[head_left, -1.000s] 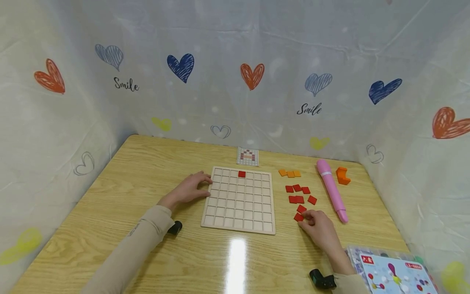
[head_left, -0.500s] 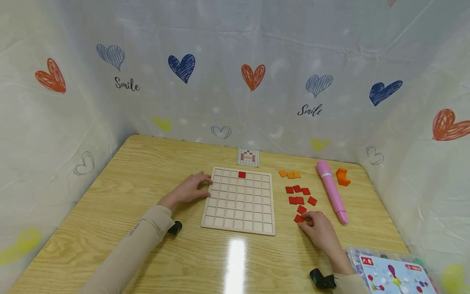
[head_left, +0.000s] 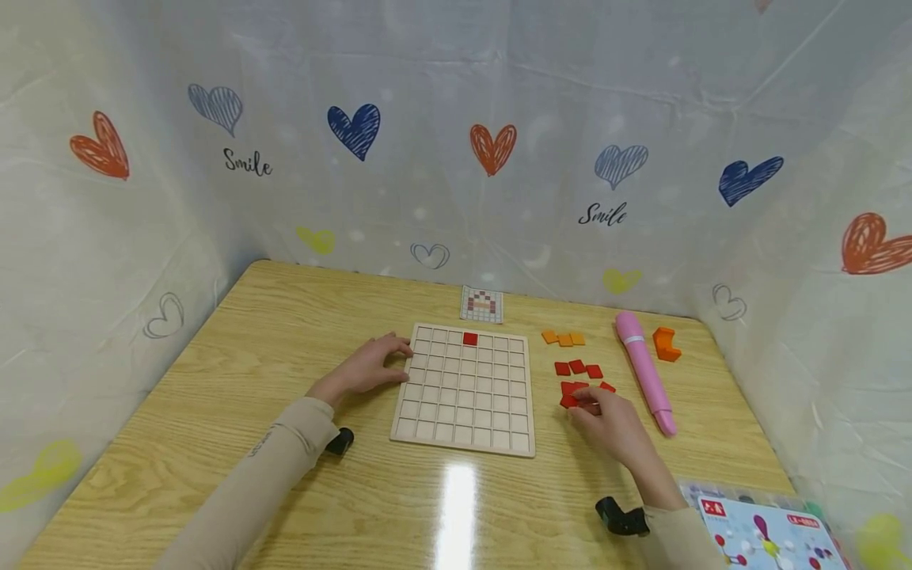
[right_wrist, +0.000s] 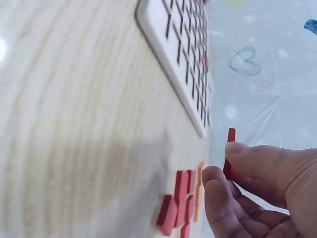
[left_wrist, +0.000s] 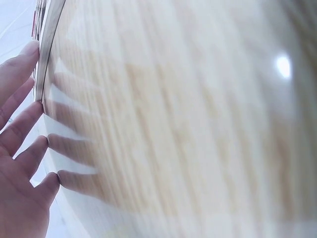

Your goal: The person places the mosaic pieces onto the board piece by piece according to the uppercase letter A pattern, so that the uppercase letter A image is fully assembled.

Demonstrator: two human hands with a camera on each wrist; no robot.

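A flat wooden grid board (head_left: 457, 389) lies mid-table, with one red square tile (head_left: 470, 339) in its top row. My left hand (head_left: 366, 364) rests at the board's left edge, fingers spread and touching the rim (left_wrist: 43, 64) in the left wrist view. To the right of the board, my right hand (head_left: 614, 427) pinches another red tile (right_wrist: 231, 135) between thumb and fingers, raised off the table. Several loose red tiles (head_left: 563, 369) lie under and beyond that hand, which partly covers some. Behind them is a short row of orange tiles (head_left: 565, 340).
A small card with a printed coloured grid (head_left: 481, 305) lies behind the board. On the right are a pink stick-like object (head_left: 644, 372) and an orange angular piece (head_left: 666, 345). A clear box with a molecule-print cover (head_left: 769, 530) occupies the near right corner.
My right hand has lifted a red tile from the nearest part of the pile and moved slightly up and left with it. My left hand and the board have stayed put.
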